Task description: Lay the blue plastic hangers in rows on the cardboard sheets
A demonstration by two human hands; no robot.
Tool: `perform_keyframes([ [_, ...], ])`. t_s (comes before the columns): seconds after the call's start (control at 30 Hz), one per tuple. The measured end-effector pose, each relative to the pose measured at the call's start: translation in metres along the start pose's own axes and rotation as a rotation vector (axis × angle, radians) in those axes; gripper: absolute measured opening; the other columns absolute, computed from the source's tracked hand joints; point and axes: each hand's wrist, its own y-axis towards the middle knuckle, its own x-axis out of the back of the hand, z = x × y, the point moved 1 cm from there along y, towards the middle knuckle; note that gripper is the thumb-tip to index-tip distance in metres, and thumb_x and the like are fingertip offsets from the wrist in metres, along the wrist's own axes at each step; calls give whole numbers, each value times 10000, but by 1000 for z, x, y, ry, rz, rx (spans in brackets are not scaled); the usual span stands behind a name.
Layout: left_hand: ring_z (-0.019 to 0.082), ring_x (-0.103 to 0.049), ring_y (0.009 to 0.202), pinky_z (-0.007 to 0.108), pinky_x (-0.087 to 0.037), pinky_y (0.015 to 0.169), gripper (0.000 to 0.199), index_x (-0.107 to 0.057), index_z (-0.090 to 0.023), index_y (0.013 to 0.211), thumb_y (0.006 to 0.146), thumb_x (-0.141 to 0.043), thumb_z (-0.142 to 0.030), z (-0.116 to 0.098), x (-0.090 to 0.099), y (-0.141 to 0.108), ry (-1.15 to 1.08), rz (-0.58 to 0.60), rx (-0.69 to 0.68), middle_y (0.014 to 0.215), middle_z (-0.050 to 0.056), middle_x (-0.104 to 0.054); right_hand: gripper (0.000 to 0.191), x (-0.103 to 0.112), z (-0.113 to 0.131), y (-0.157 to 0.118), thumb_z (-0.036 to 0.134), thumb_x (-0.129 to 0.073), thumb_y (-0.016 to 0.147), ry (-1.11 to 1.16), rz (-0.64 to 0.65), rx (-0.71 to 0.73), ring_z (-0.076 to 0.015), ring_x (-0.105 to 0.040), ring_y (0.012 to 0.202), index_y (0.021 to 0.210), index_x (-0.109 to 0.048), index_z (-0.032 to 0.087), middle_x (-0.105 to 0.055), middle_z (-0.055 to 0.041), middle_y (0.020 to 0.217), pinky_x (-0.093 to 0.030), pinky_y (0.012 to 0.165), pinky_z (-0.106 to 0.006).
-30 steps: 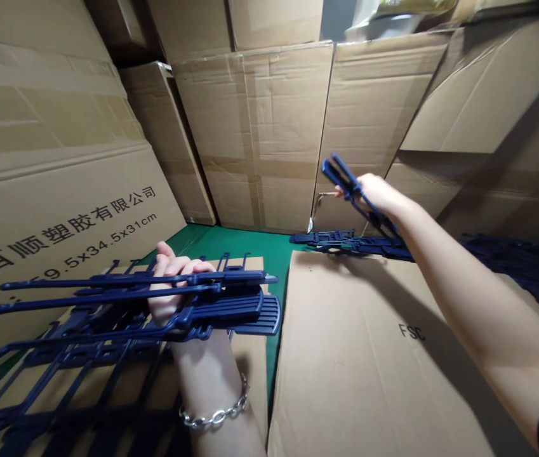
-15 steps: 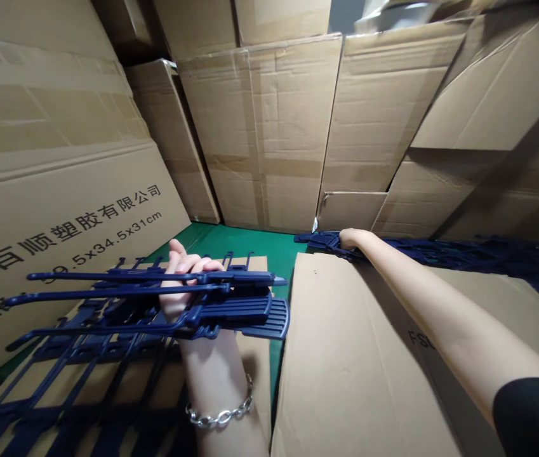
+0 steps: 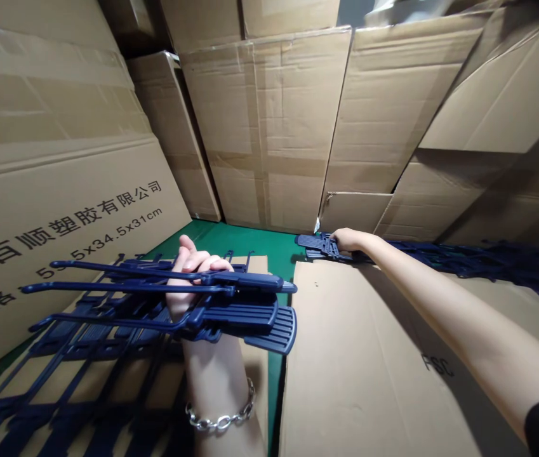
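My left hand (image 3: 190, 279), a chain bracelet at its wrist, is closed around several dark blue plastic pieces (image 3: 240, 314) with long thin rods and ribbed flat ends. The rods point left and the ribbed ends right. Beneath it, more blue pieces (image 3: 59, 412) lie in rows on cardboard at the lower left. Farther off on the right, my right hand (image 3: 349, 241) has its fingers closed on a blue piece (image 3: 317, 244) with a ribbed end, at the left end of a pile of similar pieces (image 3: 469, 257). Its fingertips are partly hidden.
Stacked cardboard boxes (image 3: 269, 133) stand along the back. A large printed box (image 3: 73, 190) leans at the left. Between the hands lies a cardboard sheet (image 3: 345, 362). Green table surface (image 3: 250, 240) shows behind it.
The ribbed piece at my right hand has turned and shows more of its flat face. My left hand has shifted slightly right with its pieces, whose rods also sit farther right.
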Motion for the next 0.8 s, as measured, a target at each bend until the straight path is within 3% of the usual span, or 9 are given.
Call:
perform_keyframes([
  [0.07,34,-451,387,141,-431,498,323,-545,-178,879,972,-246,-258,1,0,0,-5,-7,-1,456,-85,-488,340,-5,0,7,103,-524,750,-37,-58,-21,-194,-588,975,1071,-614,167,-627,-99,1077,-439,796,-251],
  [0.17,34,-458,410,139,-436,520,311,-549,-180,890,970,-259,-258,3,0,0,-20,-10,21,471,-82,-499,255,-12,-2,19,135,-544,794,-105,-67,-97,-201,-587,968,1037,-618,109,-617,-144,1072,-449,823,-308],
  [0.3,35,-427,389,143,-422,498,320,-560,-180,884,970,-261,-255,2,2,2,-22,-21,45,453,-85,-489,266,-19,-2,30,298,-527,863,-182,-124,-164,-205,-521,1069,1046,-590,116,-557,-111,1165,-418,908,-415],
  [0.43,35,-432,393,151,-421,503,337,-569,-182,874,975,-259,-263,-1,6,6,-7,-30,70,445,-88,-501,256,-19,-3,33,279,-532,851,-202,-194,-159,-229,-472,1128,1039,-599,117,-543,-114,1179,-395,925,-426],
  [0.57,31,-430,387,142,-409,488,358,-564,-183,842,980,-248,-277,-1,5,8,-22,-54,84,431,-89,-491,241,-6,-7,26,211,-541,778,-184,-291,-161,-261,-527,1051,964,-647,100,-572,-180,1115,-436,811,-338],
  [0.7,26,-429,374,135,-405,479,387,-560,-187,835,984,-223,-305,1,2,8,-9,-64,79,417,-92,-478,281,19,-10,3,235,-504,756,-178,-460,-148,-252,-581,938,987,-621,126,-616,-150,1024,-436,732,-313],
  [0.8,23,-424,359,129,-407,468,378,-563,-193,837,983,-229,-295,2,1,10,13,-67,75,407,-97,-462,340,39,-11,-24,208,-420,783,-166,-648,-161,-259,-572,961,1091,-545,139,-614,-138,1042,-423,731,-323],
])
